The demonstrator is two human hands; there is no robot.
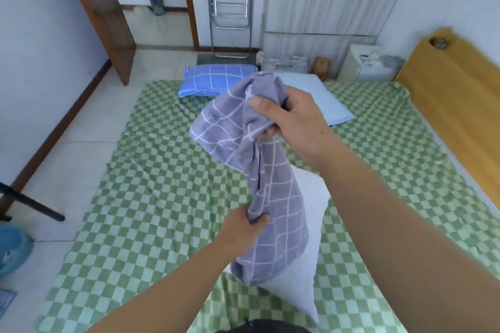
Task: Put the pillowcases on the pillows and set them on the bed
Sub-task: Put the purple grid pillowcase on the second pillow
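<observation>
Single head-worn wide-angle view, looking forward and down along the bed [151, 197] from its near end. Close over the near end of the bed, with the far wall and door [100, 8] beyond it.

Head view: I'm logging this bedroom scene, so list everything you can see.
pillowcase: 1, grey checked, held over the bed
bare pillows: 2, pale; one under the pillowcase, one at the far end
cased pillow: 1, blue checked, far end
sheet: 1, green checked, on the bed
rack: 1, metal, by the far wall
door: 1, brown, left
right hand: gripping the pillowcase top
left hand: pinching its lower edge
</observation>
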